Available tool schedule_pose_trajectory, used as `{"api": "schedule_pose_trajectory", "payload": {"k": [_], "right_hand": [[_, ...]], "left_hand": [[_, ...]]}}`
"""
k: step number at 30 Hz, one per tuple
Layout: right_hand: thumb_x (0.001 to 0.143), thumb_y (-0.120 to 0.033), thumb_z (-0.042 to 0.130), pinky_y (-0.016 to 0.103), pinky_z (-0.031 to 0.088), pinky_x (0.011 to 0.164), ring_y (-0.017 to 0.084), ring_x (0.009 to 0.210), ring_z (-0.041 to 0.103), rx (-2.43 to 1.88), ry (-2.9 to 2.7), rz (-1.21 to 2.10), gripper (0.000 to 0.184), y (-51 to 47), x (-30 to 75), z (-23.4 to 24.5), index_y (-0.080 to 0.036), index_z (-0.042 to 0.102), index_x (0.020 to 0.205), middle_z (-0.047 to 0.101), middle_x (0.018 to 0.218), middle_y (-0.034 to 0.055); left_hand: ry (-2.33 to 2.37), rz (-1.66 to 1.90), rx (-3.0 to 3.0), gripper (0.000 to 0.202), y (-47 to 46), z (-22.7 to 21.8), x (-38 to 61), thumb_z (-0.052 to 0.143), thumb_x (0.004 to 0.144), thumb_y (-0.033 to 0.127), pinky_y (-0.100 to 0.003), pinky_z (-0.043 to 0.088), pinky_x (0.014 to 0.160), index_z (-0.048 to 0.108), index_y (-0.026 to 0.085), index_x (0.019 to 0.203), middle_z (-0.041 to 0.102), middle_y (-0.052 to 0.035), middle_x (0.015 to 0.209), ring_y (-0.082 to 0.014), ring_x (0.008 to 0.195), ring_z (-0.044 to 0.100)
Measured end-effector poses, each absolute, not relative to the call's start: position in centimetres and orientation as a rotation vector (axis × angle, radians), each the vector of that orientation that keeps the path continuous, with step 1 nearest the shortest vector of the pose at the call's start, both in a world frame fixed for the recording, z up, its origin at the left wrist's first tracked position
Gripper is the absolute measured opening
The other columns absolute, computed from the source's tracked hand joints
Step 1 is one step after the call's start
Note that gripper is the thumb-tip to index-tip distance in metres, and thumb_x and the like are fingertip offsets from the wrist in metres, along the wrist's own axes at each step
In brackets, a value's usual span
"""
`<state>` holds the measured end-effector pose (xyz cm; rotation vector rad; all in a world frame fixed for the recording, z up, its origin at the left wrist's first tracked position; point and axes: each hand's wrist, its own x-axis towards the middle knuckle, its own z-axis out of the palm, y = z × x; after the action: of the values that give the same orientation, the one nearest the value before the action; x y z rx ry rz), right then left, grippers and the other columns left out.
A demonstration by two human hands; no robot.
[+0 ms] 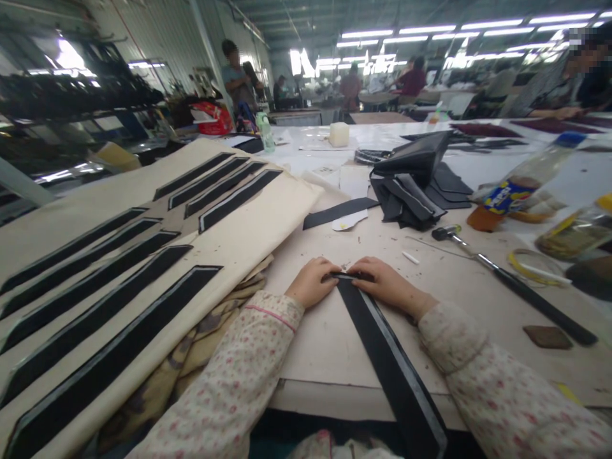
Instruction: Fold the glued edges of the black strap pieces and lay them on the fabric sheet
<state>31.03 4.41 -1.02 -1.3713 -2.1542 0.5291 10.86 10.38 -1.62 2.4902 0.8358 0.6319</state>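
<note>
A long black strip (377, 344) with a pale line along its right edge runs from the table toward my body, its near end past the table edge. At its far end my left hand (314, 280) pinches the left corner, fingers closed. Across from it, my right hand (382, 284) grips the right corner of the same end with curled fingers. The fingertips of both hands are partly hidden against the strip. Similar black strips (115, 344) with pale edges lie in rows on a cream board (258, 223) to the left.
A hammer (516, 287), a brown block (547, 336), a yellow tape ring (533, 268) and a Pepsi bottle (511, 191) lie at right. Black pieces (411, 197) are piled beyond my hands, near a loose strip (339, 211). A co-worker (549, 83) leans over the table's far right.
</note>
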Motion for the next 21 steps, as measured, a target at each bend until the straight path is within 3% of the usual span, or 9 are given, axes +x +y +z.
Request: {"api": "schedule_pose_trajectory", "payload": {"k": [14, 21], "right_hand": [[0.087, -0.023, 0.05, 0.034, 0.044, 0.086, 0.019, 0.095, 0.053, -1.326, -2.344, 0.346, 0.023, 3.8, 30.9, -0.2, -0.018, 0.065, 0.103, 0.06, 0.098, 0.0093], [0.088, -0.02, 0.044, 0.037, 0.044, 0.086, 0.021, 0.093, 0.053, -1.327, -2.444, 0.277, 0.024, 3.3, 30.1, 0.6, -0.016, 0.065, 0.099, 0.061, 0.097, 0.0108]], "left_hand": [[0.679, 0.559, 2.809, 0.021, 10.2, -1.5, 10.4, 0.047, 0.088, 0.023, -0.031, 0.044, 0.081, 0.066, 0.018, 0.098, 0.062, -0.0074, 0.093, -0.0178, 0.087, 0.054], [0.686, 0.332, 2.999, 0.031, 9.4, -0.5, 9.7, 0.041, 0.088, 0.015, -0.034, 0.043, 0.084, 0.056, 0.021, 0.115, 0.059, -0.0072, 0.107, -0.0204, 0.097, 0.051]]}}
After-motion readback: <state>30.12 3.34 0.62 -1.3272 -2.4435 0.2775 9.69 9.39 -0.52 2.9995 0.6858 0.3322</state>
